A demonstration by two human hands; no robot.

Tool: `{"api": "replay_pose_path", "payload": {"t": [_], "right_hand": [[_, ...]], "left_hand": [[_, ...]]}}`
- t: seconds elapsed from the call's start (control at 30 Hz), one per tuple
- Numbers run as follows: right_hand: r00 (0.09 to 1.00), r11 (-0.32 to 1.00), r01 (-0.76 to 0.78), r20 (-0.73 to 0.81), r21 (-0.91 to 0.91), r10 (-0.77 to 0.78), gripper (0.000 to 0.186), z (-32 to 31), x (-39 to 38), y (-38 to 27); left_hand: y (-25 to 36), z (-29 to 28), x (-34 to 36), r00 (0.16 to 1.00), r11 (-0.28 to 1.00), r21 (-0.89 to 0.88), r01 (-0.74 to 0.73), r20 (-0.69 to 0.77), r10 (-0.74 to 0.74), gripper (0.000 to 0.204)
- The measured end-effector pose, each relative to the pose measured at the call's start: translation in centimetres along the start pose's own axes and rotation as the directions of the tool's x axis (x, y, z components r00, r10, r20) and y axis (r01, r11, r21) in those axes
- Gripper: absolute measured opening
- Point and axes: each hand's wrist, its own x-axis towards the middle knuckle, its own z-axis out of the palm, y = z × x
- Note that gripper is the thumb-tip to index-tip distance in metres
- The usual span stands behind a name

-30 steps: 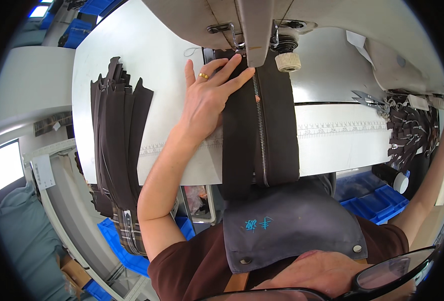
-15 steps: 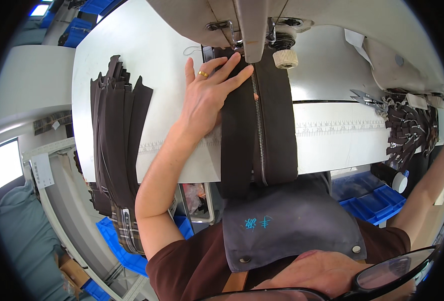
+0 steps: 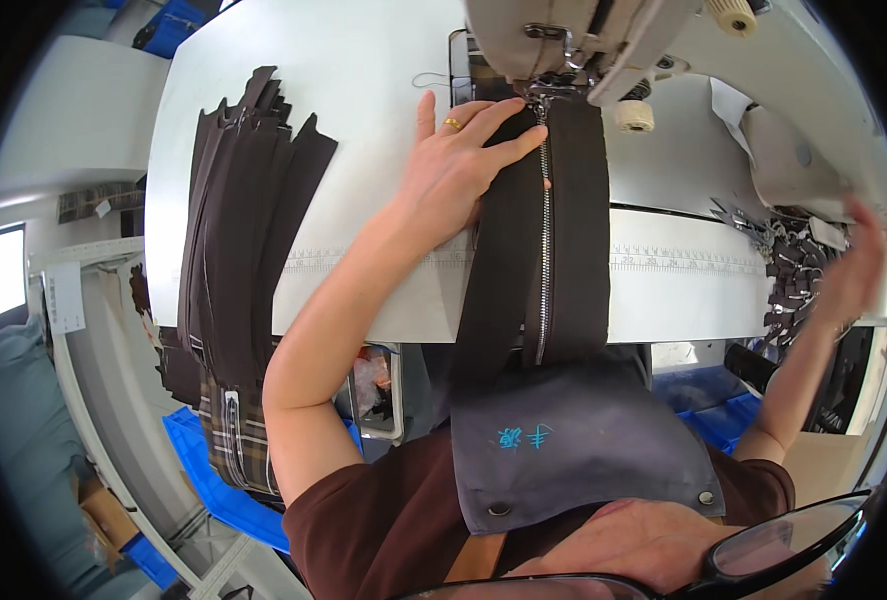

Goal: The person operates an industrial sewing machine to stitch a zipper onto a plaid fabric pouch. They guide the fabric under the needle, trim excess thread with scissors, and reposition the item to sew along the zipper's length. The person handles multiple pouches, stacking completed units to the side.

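Under the needle area of a sewing machine [image 3: 523, 50] lies a long dark brown fabric strip [image 3: 579, 230] with a metal zipper [image 3: 544, 250] down its middle. It runs toward me and over the table's front edge. My left hand [image 3: 460, 165], with a ring on one finger, rests on the strip's left part beside the zipper's far end. Its fingers are stretched and spread. On the far right, my right hand [image 3: 856, 262] is raised and smeared by motion, near a pile of small dark pieces [image 3: 791, 280]. Whether it holds anything is unclear.
A stack of dark fabric strips [image 3: 238, 220] lies on the table [image 3: 383, 290] at left, by plaid fabric with a zipper [image 3: 228, 440]. Scissors [image 3: 735, 215] lie beside the small-piece pile. Blue bins [image 3: 213, 500] stand below, and a ruler scale [image 3: 663, 258] crosses the tabletop.
My right hand has come into view at the right, raised beside the machine. The whole view has shifted, showing more of the machine's needle area. My left hand stays on the strip.
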Motion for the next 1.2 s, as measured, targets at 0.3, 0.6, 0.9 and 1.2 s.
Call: {"api": "replay_pose_path", "payload": {"t": [0.3,0.6,0.9,1.2], "right_hand": [[0.72,0.886,0.216,0.547,0.41,-0.428,0.032,15.5,-4.6,-10.4],[0.682,0.883,0.375,0.561,0.282,-0.469,0.032,17.6,-5.7,-10.6],[0.714,0.882,0.361,0.519,0.302,-0.47,0.032,17.7,-5.7,-10.9],[0.755,0.899,0.429,0.511,0.089,-0.411,0.011,18.2,-2.5,-7.2]], "left_hand": [[-0.3,0.1,-0.5,0.998,0.99,0.139,-0.038,0.049,0.031,0.051],[-5.7,-2.9,1.4,0.988,0.999,-0.022,0.032,-0.148,-0.035,0.019],[-9.7,-1.6,6.2,0.982,0.994,-0.107,0.036,-0.181,-0.055,0.014],[-9.6,2.5,13.9,0.967,0.884,-0.406,0.232,-0.006,-0.256,0.019]]}}
